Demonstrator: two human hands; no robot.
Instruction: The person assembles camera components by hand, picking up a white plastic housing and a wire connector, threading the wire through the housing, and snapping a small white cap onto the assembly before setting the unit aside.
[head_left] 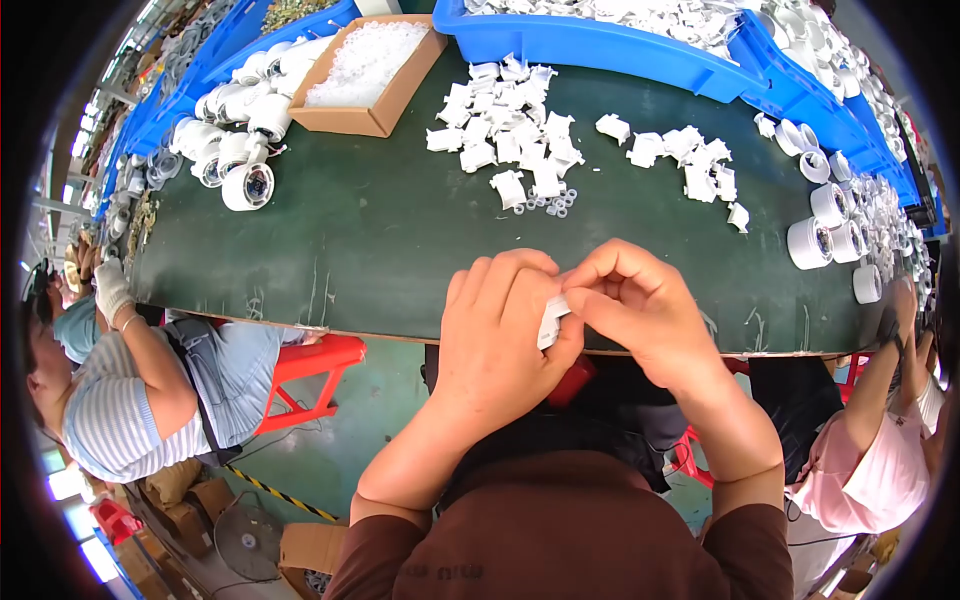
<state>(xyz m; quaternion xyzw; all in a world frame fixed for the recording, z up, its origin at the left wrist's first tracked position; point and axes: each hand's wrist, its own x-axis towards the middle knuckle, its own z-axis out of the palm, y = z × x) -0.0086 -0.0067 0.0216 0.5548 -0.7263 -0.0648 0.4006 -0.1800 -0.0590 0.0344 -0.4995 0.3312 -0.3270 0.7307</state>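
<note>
Close to the table's front edge, my left hand [505, 325] is closed around a small white plastic part [552, 322], which shows between the thumb and the palm. My right hand [640, 315] meets it there, thumb and forefinger pinched at the part's upper end. Whatever lies between those fingertips is too small to make out. Beyond my hands lies a heap of similar white plastic parts [505, 125], with several small grey rings [548, 203] at its near side. A smaller group of white parts [690, 155] is spread to the right.
A cardboard box [350, 118] of clear small pieces stands at the back left, beside white cylindrical housings [248, 185]. Blue bins [600, 52] line the far side. More white housings [810, 243] are at right. Co-workers sit on both sides, near a red stool [320, 375].
</note>
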